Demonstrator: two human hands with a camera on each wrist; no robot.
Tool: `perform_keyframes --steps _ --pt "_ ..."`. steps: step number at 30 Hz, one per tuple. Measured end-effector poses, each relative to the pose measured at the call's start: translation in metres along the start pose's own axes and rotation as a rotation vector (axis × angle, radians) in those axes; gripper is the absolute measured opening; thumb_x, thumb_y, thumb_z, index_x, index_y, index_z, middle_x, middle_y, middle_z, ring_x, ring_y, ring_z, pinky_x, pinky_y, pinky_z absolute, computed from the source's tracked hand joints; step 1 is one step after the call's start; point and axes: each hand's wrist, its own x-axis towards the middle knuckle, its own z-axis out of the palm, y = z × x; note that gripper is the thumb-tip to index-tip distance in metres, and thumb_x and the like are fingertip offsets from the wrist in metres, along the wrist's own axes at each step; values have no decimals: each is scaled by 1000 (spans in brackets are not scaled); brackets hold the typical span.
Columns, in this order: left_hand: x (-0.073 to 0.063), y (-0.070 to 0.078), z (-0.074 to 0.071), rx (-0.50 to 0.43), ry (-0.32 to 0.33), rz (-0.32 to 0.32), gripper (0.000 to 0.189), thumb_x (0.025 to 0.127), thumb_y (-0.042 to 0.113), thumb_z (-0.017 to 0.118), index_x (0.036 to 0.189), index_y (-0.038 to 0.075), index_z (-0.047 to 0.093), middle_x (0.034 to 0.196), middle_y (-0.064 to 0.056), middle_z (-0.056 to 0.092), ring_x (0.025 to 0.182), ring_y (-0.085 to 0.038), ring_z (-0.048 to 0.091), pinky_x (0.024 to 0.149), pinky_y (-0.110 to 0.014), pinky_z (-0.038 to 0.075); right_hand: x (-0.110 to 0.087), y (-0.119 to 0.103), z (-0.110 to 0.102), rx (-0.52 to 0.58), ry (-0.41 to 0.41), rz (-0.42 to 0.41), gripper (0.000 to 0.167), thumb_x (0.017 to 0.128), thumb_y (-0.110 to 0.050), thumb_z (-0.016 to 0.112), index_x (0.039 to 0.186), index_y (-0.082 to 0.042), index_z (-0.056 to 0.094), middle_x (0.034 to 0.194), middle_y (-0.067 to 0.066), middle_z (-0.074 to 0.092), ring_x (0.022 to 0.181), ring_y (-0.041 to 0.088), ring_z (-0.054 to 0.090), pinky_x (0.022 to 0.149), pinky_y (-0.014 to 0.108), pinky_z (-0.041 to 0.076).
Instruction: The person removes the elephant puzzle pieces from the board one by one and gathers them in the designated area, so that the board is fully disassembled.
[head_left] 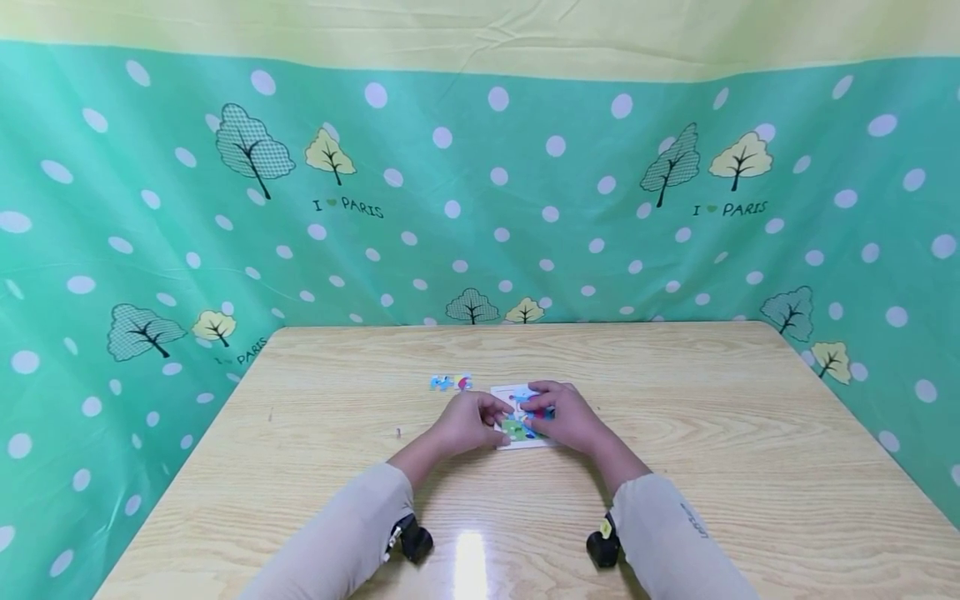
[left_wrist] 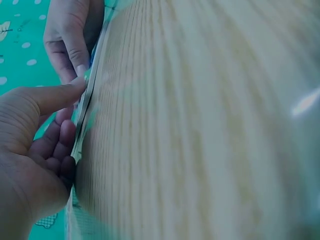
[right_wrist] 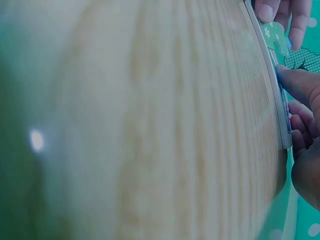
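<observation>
A small jigsaw puzzle tray [head_left: 522, 445] with a white border lies on the table, partly covered by both hands. At its left side my left hand [head_left: 463, 423] pinches a green puzzle piece [right_wrist: 274, 35] with white flowers between thumb and fingers. That piece tilts up above the tray's near edge in the right wrist view. My right hand [head_left: 567, 415] rests over the right part of the tray, its fingers and thumb touching blue and red pieces there. Its thumb [right_wrist: 295, 82] lies by the near border.
Several loose puzzle pieces [head_left: 452, 382], blue, yellow and red, lie on the table behind my left hand. A tiny dark bit [head_left: 398, 432] sits farther left on the wooden table [head_left: 712, 417]. A green dotted curtain [head_left: 480, 200] hangs behind the table.
</observation>
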Motion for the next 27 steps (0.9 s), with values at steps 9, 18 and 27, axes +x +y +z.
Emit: perform_keyframes --steps 9,18,27 --pt "-4 -2 -5 -79 24 -16 29 81 4 78 110 5 74 83 0 67 73 -13 61 58 -24 53 0 0 1 -17 10 5 25 85 -16 78 109 -15 75 141 5 52 132 32 38 109 49 32" --pt "-9 -9 -12 -165 89 -67 26 85 8 75 111 10 74 93 1 69 84 -15 61 71 -27 53 -1 0 1 -6 0 16 25 85 -18 77 110 -16 75 142 4 51 132 31 37 109 50 33" --pt "-13 -14 -19 -284 151 -132 23 85 6 75 107 8 74 95 -3 68 88 -17 60 75 -26 52 -1 -1 1 10 5 20 25 85 -17 77 109 -15 75 141 5 52 133 31 37 110 49 32"
